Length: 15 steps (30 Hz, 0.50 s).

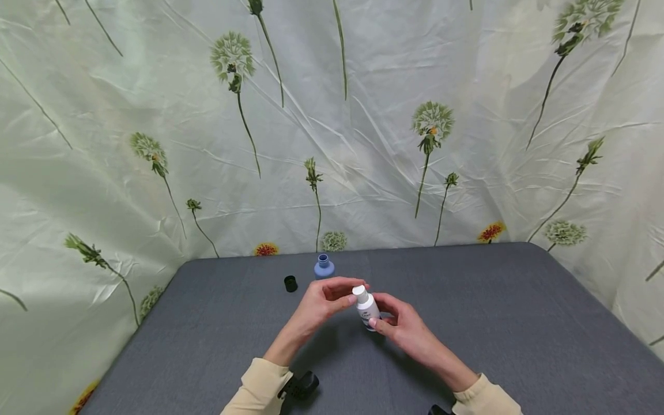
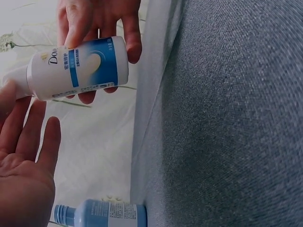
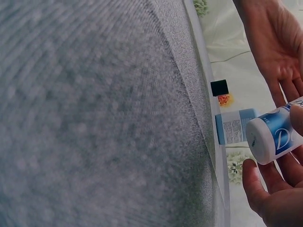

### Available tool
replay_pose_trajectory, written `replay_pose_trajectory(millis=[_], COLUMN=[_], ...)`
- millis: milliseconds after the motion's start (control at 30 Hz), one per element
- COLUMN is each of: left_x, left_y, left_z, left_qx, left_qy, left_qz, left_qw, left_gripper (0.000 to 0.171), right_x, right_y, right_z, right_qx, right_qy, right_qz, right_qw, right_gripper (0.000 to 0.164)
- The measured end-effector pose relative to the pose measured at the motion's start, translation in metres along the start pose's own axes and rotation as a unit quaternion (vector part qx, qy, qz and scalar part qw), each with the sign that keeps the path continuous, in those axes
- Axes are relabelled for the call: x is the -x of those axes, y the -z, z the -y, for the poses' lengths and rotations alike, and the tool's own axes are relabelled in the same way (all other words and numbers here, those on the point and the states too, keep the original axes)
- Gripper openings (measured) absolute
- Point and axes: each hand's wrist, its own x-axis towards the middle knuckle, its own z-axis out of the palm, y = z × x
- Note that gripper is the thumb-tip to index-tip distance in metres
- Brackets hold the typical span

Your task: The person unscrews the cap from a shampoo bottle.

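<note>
A small white Dove bottle with a blue label is held above the table, slightly tilted. My right hand grips its body, thumb on the near side and fingers behind. My left hand pinches the white cap at its top between thumb and fingers; the cap sits on the bottle. In the left wrist view, the other fingers of the left hand are extended beneath the cap. Behind the left hand stands a blue bottle with a bare threaded neck, its lower part hidden in the head view.
A black cap lies on the grey cloth-covered table, left of the blue bottle. A pale curtain with dandelion prints hangs behind the table's far edge. Black straps with small devices are on the wrists.
</note>
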Motion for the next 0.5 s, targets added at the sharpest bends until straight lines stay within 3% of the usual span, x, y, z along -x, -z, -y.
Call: replay_pose_trajectory(millis=[500], left_x=[0.0005], left_y=[-0.0039], left_z=[-0.0023], left_qx=[-0.052], left_qy=[0.012], left_qz=[-0.079], left_qw=[0.9954], left_gripper=[0.029], right_x=[-0.0006], right_y=[0.0003], right_z=[0.0031], right_qx=[0.004], right_qy=[-0.01], right_qz=[-0.025], right_qw=[1.0], right_gripper=[0.044])
